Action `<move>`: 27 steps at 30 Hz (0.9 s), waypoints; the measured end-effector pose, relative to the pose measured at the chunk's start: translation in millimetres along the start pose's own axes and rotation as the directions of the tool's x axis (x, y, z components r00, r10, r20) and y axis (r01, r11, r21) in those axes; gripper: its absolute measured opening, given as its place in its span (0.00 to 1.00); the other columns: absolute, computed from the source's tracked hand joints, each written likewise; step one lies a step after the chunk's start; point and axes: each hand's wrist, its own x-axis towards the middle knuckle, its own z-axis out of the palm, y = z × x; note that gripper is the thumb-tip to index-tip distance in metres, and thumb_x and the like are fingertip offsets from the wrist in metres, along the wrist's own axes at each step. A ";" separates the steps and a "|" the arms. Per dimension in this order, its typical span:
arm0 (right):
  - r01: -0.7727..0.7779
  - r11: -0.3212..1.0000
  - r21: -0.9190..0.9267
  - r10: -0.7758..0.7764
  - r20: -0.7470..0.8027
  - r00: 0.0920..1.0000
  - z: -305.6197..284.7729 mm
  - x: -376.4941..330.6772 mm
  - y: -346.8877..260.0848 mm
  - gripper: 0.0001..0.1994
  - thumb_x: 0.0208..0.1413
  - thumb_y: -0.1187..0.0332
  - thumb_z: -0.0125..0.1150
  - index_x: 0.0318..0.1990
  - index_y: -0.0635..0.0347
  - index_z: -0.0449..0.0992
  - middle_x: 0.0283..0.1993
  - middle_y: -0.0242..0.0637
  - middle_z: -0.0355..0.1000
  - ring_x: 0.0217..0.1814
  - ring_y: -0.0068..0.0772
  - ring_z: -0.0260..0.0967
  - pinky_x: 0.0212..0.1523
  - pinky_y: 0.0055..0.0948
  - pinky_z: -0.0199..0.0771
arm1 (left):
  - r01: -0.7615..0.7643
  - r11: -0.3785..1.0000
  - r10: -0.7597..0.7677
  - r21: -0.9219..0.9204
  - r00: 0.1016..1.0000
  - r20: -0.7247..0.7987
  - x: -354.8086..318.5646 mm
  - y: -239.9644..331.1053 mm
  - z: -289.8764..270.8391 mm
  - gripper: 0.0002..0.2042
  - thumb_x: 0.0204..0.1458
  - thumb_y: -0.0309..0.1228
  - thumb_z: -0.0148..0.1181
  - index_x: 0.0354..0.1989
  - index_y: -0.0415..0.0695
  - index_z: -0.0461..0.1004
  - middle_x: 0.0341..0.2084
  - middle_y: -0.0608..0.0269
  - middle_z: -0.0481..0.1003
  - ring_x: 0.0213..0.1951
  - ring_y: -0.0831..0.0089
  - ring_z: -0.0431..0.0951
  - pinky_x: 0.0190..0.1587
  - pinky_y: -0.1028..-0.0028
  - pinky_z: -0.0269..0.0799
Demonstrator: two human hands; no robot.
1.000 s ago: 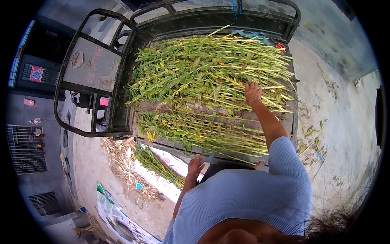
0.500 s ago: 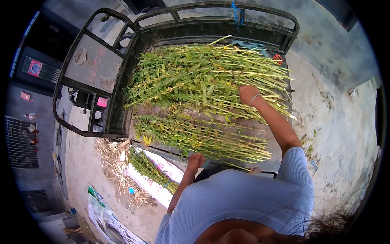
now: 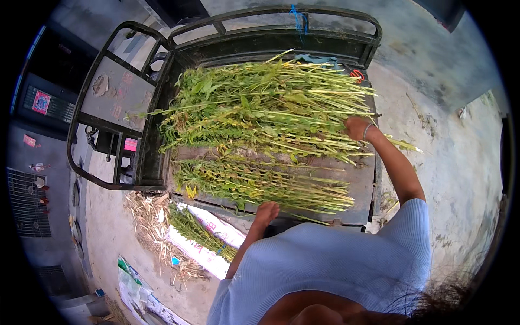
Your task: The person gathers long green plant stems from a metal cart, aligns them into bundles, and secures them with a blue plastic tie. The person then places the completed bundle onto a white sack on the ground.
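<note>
Long green leafy stalks [image 3: 260, 100] lie in a wide heap across a dark cargo bed [image 3: 360, 189], cut ends to the right. My right hand [image 3: 356, 128] is closed round some stalks at the heap's right side. Pale stalk ends [image 3: 406, 145] stick out beyond that hand, past the bed's right edge. A smaller row of stalks [image 3: 271, 184] lies nearer to me. My left hand [image 3: 267, 212] is curled closed by this row, at the bed's near edge; whatever its fingers hold, if anything, is hidden. Red-handled scissors [image 3: 357, 75] lie at the far right corner.
A metal rail [image 3: 271, 9] bounds the bed's far side, and a barred frame [image 3: 81, 122] its left. On the ground at the near left, a bundle of green stalks [image 3: 197, 227] lies on a white sack [image 3: 216, 266] beside dry husks [image 3: 146, 216].
My right hand has moved to the right with stalks in it, and their ends now reach past the bed's edge. My left hand stays closed near the front edge. The view has shifted slightly.
</note>
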 end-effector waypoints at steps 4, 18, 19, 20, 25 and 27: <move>0.022 0.994 0.107 -0.007 -0.133 0.991 43.8 -12.1 -1.3 0.16 0.50 0.58 0.52 0.29 0.66 0.74 0.32 0.53 0.71 0.37 0.54 0.69 0.39 0.45 0.68 | -0.054 0.998 0.053 0.023 0.996 0.065 0.4 11.5 10.3 0.10 0.56 0.36 0.50 0.41 0.44 0.71 0.33 0.64 0.76 0.33 0.75 0.76 0.34 0.74 0.74; -0.133 0.793 0.594 0.088 0.104 0.991 159.7 -57.0 14.4 0.15 0.49 0.61 0.55 0.24 0.66 0.71 0.19 0.51 0.67 0.20 0.47 0.68 0.23 0.40 0.68 | -0.036 0.999 0.035 0.004 0.996 0.076 -2.7 42.5 43.7 0.12 0.57 0.37 0.49 0.42 0.42 0.69 0.37 0.62 0.75 0.36 0.73 0.75 0.38 0.74 0.73; -0.003 0.861 0.509 0.021 -0.028 0.999 179.6 -65.9 6.5 0.14 0.48 0.61 0.56 0.26 0.66 0.72 0.21 0.53 0.68 0.23 0.50 0.69 0.25 0.42 0.69 | -0.030 1.000 0.030 -0.006 0.995 0.097 -5.2 41.5 47.4 0.12 0.57 0.37 0.49 0.43 0.42 0.69 0.37 0.62 0.74 0.36 0.73 0.75 0.39 0.73 0.73; 0.051 0.879 0.474 0.004 -0.113 0.994 185.7 -72.0 0.9 0.13 0.48 0.62 0.56 0.29 0.65 0.72 0.23 0.53 0.69 0.25 0.52 0.68 0.26 0.43 0.69 | -0.037 0.999 0.037 -0.007 0.991 0.126 -3.3 44.8 50.9 0.13 0.57 0.37 0.49 0.43 0.42 0.69 0.38 0.61 0.74 0.37 0.72 0.75 0.40 0.73 0.73; 0.122 0.903 0.411 0.056 -0.395 0.917 180.6 -108.4 -57.2 0.16 0.42 0.67 0.59 0.40 0.63 0.70 0.24 0.52 0.69 0.28 0.54 0.68 0.27 0.45 0.67 | 0.021 1.000 -0.018 -0.012 0.973 0.230 -10.7 46.3 74.6 0.21 0.57 0.41 0.47 0.54 0.40 0.61 0.49 0.55 0.67 0.48 0.66 0.70 0.49 0.68 0.68; 0.076 0.926 0.370 0.080 -0.388 0.918 179.4 -121.8 -79.6 0.21 0.42 0.67 0.59 0.46 0.62 0.67 0.22 0.50 0.69 0.27 0.52 0.68 0.27 0.45 0.67 | 0.060 0.998 -0.047 -0.035 0.951 0.307 -12.0 49.6 93.5 0.26 0.57 0.44 0.47 0.57 0.39 0.56 0.54 0.53 0.63 0.52 0.63 0.67 0.52 0.66 0.66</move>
